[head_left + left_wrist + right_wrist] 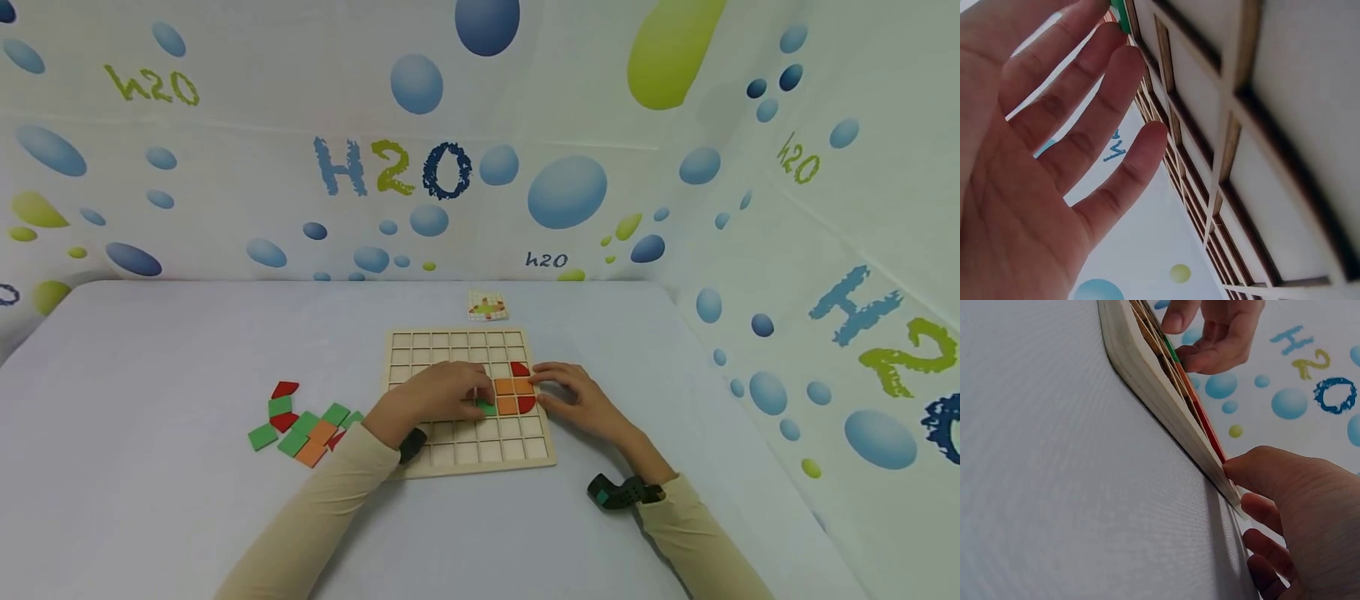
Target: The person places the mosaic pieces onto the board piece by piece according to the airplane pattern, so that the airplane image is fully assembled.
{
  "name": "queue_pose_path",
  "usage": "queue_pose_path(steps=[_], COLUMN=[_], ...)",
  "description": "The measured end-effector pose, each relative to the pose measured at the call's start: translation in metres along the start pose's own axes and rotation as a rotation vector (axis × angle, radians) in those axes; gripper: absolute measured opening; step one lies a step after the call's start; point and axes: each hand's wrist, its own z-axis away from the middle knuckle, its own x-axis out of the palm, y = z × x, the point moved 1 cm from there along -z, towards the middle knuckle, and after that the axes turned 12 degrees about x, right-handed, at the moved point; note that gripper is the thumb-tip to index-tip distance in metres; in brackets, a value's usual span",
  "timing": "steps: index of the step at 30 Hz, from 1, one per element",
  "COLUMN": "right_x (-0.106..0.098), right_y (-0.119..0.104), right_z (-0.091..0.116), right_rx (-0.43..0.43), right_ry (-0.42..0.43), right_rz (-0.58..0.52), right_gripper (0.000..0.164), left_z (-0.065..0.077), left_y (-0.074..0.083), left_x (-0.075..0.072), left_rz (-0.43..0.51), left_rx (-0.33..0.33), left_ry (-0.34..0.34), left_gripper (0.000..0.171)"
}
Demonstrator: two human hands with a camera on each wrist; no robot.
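Note:
A wooden grid board (480, 452) lies on the table. My left hand (444, 392) is over its middle, thumb and fingertips about a green square tile (487, 409) in the grid. In the left wrist view the fingers (1094, 103) extend fairly straight, with a green edge at the tips. My right hand (581, 402) touches the board's right edge with thumb and fingertips; the right wrist view shows the thumb (1254, 469) against that edge. Orange tiles (507, 405) and red rounded tiles (527, 405) sit in cells between the hands. The left hand hides some cells.
Left of the board lie loose green tiles (263, 437), orange tiles (311, 453) and red tiles (284, 422), partly overlapping. A small pattern card (487, 307) lies beyond the board's far edge. A printed cloth wall (337, 233) stands behind the table.

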Motion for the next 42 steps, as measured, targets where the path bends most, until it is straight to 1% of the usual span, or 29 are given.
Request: queue_pose_path(steps=[6,8,12,15,18,21,22,24,26,33,42], right_x=[0.001,0.001,0.001,0.0,0.0,-0.001,-0.002,-0.004,-0.004,0.0,0.0], right_y=[-0.002,-0.003,-0.003,-0.005,-0.007,-0.013,-0.019,-0.028,-0.032,-0.011,-0.004], right_z=[0.0,0.001,0.002,0.003,0.004,0.006,0.008,0.01,0.01,0.003,0.001], right_rx=[0.002,0.003,-0.002,-0.008,-0.005,0.004,0.01,0.013,0.018,0.017,-0.01], right_ry=[-0.004,-0.004,0.0,0.003,0.002,0.003,0.002,0.002,-0.001,0.008,-0.003], right_rz=[0.01,0.01,0.011,0.004,0.003,0.011,0.012,0.013,0.003,0.018,0.003], right_gripper=[0.03,0.031,0.031,0.031,0.031,0.031,0.031,0.031,0.032,0.032,0.03], left_z=[0.005,0.007,0.011,0.015,0.02,0.025,0.027,0.03,0.034,0.051,0.076], left_y=[0.001,0.002,0.004,0.006,0.003,0.0,-0.001,-0.001,-0.002,-0.001,-0.009], left_x=[-0.003,-0.004,-0.008,-0.013,-0.017,-0.021,-0.022,-0.026,-0.029,-0.038,-0.042], left_rz=[-0.027,-0.032,-0.037,-0.023,-0.012,-0.017,-0.023,-0.026,-0.025,-0.008,0.027], left_rx=[-0.027,-0.052,-0.127,-0.169,-0.16,-0.138,-0.137,-0.149,-0.169,-0.211,-0.242], left_ry=[-0.018,-0.017,-0.007,-0.007,0.008,0.033,0.041,0.05,0.057,0.09,0.087], left_gripper=[0.017,0.016,0.014,0.013,0.011,0.011,0.011,0.012,0.013,0.015,0.015])
